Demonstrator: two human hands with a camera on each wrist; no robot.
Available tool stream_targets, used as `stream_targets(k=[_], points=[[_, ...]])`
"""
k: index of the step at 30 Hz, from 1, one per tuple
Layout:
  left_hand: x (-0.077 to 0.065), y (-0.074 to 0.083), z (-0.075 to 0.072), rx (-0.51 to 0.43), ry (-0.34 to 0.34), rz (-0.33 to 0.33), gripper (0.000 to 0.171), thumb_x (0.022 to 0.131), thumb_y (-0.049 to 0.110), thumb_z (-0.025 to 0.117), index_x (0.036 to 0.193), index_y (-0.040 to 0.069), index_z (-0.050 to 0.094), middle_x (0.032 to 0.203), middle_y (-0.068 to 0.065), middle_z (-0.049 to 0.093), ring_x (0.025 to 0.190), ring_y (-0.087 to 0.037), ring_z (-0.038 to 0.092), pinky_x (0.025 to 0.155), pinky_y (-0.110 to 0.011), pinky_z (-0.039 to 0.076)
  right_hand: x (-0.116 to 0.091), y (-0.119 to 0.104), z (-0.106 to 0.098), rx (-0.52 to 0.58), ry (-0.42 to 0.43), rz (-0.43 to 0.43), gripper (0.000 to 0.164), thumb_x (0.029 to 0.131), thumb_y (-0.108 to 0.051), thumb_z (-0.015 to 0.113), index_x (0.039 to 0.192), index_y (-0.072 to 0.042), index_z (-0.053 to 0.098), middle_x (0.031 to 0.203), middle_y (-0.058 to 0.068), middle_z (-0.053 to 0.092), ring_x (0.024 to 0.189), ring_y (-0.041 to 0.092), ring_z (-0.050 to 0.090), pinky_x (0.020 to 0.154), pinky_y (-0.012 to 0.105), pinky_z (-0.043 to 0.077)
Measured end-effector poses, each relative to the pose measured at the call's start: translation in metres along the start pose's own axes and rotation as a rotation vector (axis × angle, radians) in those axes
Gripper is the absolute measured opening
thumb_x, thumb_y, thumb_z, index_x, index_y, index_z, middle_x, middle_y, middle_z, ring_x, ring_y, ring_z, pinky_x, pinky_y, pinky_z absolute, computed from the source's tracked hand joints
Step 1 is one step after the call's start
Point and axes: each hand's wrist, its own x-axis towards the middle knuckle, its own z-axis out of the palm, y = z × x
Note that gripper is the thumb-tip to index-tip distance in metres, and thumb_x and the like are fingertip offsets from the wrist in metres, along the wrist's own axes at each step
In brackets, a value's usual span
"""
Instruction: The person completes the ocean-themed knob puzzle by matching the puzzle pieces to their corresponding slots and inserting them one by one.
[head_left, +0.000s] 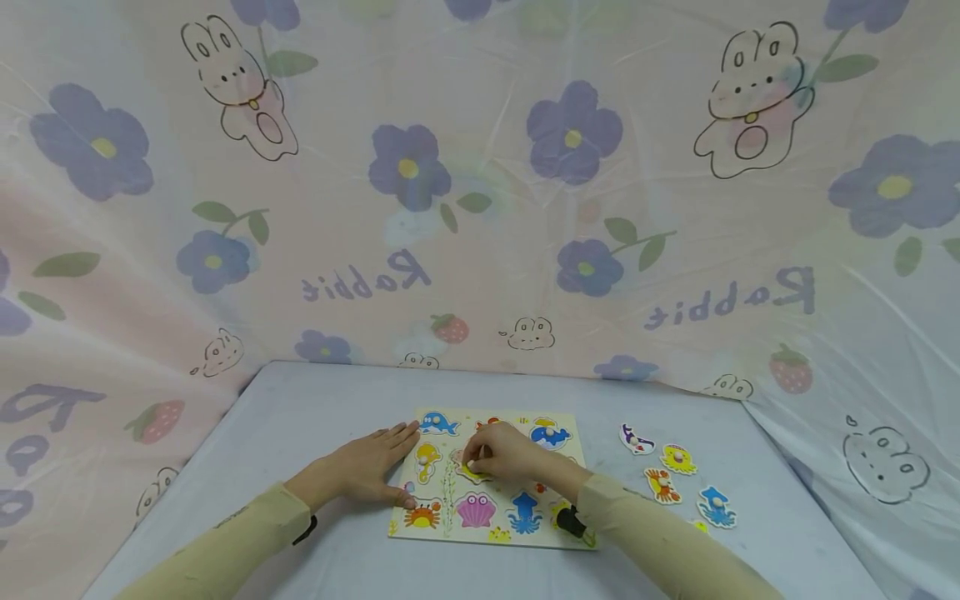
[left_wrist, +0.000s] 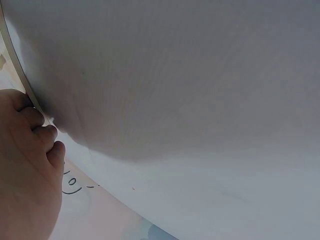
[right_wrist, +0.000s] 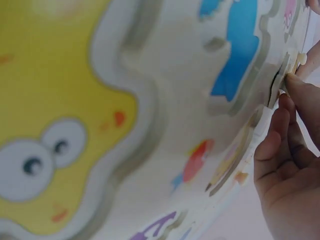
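A cream wooden puzzle board (head_left: 459, 537) with sea-animal pictures lies on the white table. My left hand (head_left: 375, 465) rests at the board's left edge, fingers straight, thumb over the lower left corner. Near the middle of the board, my right hand (head_left: 506, 454) pinches a small puzzle piece (head_left: 474, 473) with yellow on it. That piece is seen nearly edge-on in the right wrist view, close over the board, and the fingers cover most of it. Around it are a yellow seahorse (head_left: 427, 462), a pink shell (head_left: 476, 509) and a blue squid (head_left: 524, 514).
Right of the board lie several loose pieces: a purple whale-like one (head_left: 636, 439), a yellow octopus (head_left: 678, 458), an orange crab (head_left: 663, 486) and another blue squid (head_left: 717, 507). A patterned curtain (head_left: 480, 250) hangs behind the table and along its sides.
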Motion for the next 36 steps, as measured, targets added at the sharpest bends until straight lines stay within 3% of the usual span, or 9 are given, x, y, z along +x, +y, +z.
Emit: stream_targets(k=[23,31,36], points=[[0.001,-0.002,0.002,0.005,-0.009,-0.002,0.118,0.084,0.084,0.058,0.163,0.000,0.029,0.172,-0.016,0.021,0.157,-0.036,0.024,0.126,-0.051,0.029,-0.008,-0.005,-0.004,0.026,0.005,0.023,0.008,0.098,-0.016,0.075,0.104,-0.019,0.079,0.089,-0.017,0.066,0.073,0.001,0.058,0.068,0.019,0.053],[0.000,0.000,-0.001,-0.002,-0.004,0.002,0.118,0.085,0.082,0.059,0.162,-0.001,0.029,0.172,-0.017,0.021,0.157,-0.038,0.024,0.126,-0.053,0.028,-0.026,-0.008,-0.024,0.072,0.094,-0.032,0.015,0.100,-0.016,0.071,0.113,-0.011,0.078,0.102,-0.008,0.069,0.084,0.009,0.062,0.070,0.023,0.054],[-0.001,0.001,0.000,0.003,-0.003,0.006,0.118,0.085,0.082,0.059,0.162,-0.002,0.029,0.172,-0.017,0.021,0.157,-0.038,0.024,0.126,-0.053,0.028,-0.041,-0.001,-0.040,0.082,0.174,-0.012,0.017,0.100,-0.017,0.071,0.115,-0.010,0.077,0.107,-0.006,0.071,0.089,0.011,0.063,0.074,0.024,0.055]])
